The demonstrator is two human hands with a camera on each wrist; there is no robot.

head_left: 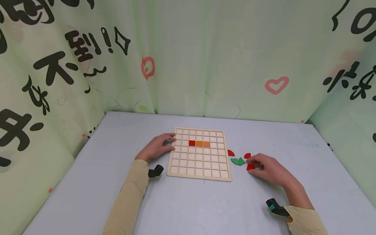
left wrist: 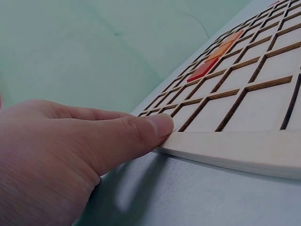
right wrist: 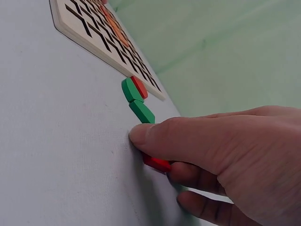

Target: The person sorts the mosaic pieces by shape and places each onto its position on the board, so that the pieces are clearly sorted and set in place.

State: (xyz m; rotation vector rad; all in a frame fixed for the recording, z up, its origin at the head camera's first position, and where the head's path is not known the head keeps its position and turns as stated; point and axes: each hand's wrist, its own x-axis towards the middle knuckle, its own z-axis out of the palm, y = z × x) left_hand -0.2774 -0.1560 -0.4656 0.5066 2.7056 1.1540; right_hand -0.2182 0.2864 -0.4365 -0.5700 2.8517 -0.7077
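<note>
A light wooden grid board (head_left: 199, 178) lies flat on the table. In one row sit a dark red square tile (head_left: 192, 143) and, beside it, two orange square tiles (head_left: 199, 143). My left hand (head_left: 160, 146) rests on the board's left edge, its thumb touching the rim and its fingers extended. To the right of the board, my right hand (head_left: 268, 168) pinches a red piece (right wrist: 157, 164) at the tabletop; thumb and fingers partly hide it. Close by lie another red piece (head_left: 247, 155), two green pieces (head_left: 235, 161) and a rounded red piece (head_left: 231, 153) at the board's edge.
A white cloth covers the table (head_left: 188, 205). Pale green curtains (head_left: 220, 65) with black characters and red hearts surround its back and sides. A black wrist device (head_left: 155, 171) shows at the left cuff, another black device (head_left: 277, 208) at the right.
</note>
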